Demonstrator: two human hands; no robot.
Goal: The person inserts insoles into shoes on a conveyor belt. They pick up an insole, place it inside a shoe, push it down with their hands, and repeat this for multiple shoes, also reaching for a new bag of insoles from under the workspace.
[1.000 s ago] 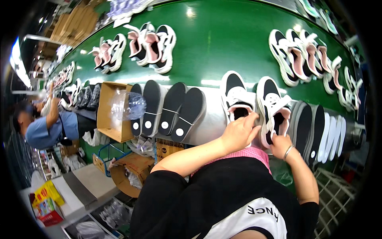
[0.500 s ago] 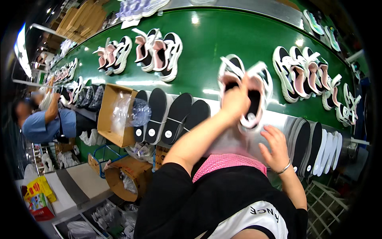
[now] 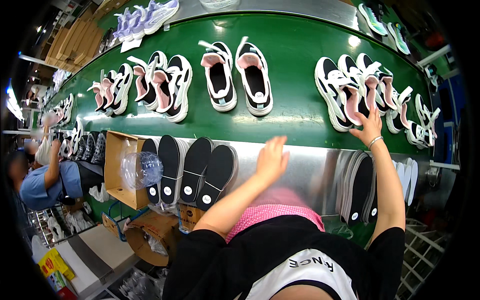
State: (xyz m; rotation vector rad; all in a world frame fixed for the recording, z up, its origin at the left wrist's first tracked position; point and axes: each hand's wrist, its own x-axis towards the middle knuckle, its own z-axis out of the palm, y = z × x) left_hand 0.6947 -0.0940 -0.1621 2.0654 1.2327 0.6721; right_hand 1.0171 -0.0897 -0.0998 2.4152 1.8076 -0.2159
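Note:
My right hand (image 3: 369, 127) is open at the heels of a row of black-and-white sneakers (image 3: 331, 92) with pink linings; its fingertips appear to touch one of them. My left hand (image 3: 272, 159) holds nothing, fingers stretched out, over the metal edge of the table (image 3: 305, 167). Beyond it, two matching sneakers stand apart on the green surface, the left sneaker (image 3: 231, 95) and the right sneaker (image 3: 267, 95). Both have their heels toward me, and a black insole shows inside each.
More such sneakers (image 3: 179, 90) stand farther left. Banded stacks of black insoles (image 3: 196, 165) lie along the near edge, with another insole stack (image 3: 356, 187) under my right forearm. A cardboard box (image 3: 116, 150) holds clear plastic. A person in blue (image 3: 50, 180) works at far left.
My left hand has let go of the sneaker pair, which now stands on the green surface. My right hand has reached forward to the right-hand row. The view has shifted.

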